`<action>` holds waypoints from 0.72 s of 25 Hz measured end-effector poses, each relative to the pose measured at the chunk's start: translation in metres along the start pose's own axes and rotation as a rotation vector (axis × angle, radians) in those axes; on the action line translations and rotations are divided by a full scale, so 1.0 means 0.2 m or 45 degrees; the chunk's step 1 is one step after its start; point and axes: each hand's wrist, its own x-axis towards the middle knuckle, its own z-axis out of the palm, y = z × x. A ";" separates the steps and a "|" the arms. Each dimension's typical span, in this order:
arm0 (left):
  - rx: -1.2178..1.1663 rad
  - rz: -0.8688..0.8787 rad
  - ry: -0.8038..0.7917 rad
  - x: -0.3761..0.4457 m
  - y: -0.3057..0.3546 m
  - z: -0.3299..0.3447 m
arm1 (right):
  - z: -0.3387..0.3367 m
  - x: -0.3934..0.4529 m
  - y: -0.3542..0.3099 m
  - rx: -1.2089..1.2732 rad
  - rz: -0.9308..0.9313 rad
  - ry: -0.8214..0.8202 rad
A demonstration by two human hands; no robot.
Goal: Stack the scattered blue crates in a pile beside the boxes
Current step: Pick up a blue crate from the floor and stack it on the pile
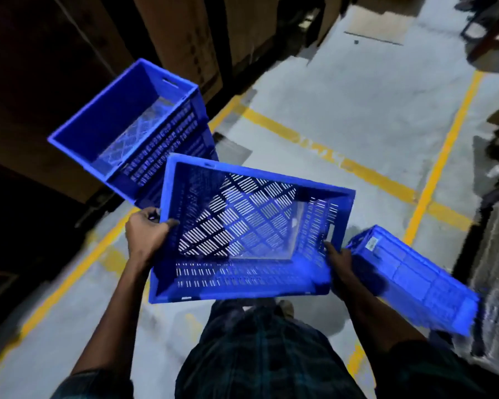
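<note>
Three blue crates appear, listed left to right. At 10 o'clock, a stacked crate (pixel 133 122) sits open side up against tall cardboard boxes (pixel 182 33); a second crate seems to lie beneath it, though only part of its slotted wall shows. At centre, the held crate (pixel 242 234) is carried above the grey floor (pixel 343 110), tilted, its slotted base facing the camera. The left hand (pixel 147 234) grips its left rim, thumb curled over the edge; the fingers behind the wall are hidden. The right hand (pixel 339 260) holds the right end wall near a handle slot, but motion blur and shadow obscure how its fingers lie. At 4 o'clock, a fallen crate (pixel 415 280) lies on its side on the floor, partly blurred. Yellow floor lines (pixel 438 165) cross toward 2 o'clock. Dark shapes at the right edge are too dim to identify.
</note>
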 end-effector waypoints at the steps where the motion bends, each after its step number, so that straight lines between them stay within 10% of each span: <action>1: -0.014 -0.011 0.082 -0.05 -0.02 -0.02 | -0.01 -0.01 -0.02 -0.121 -0.074 -0.012; 18: 0.250 -0.317 0.225 -0.24 -0.57 -0.22 | 0.20 -0.12 -0.45 -0.869 -0.650 0.155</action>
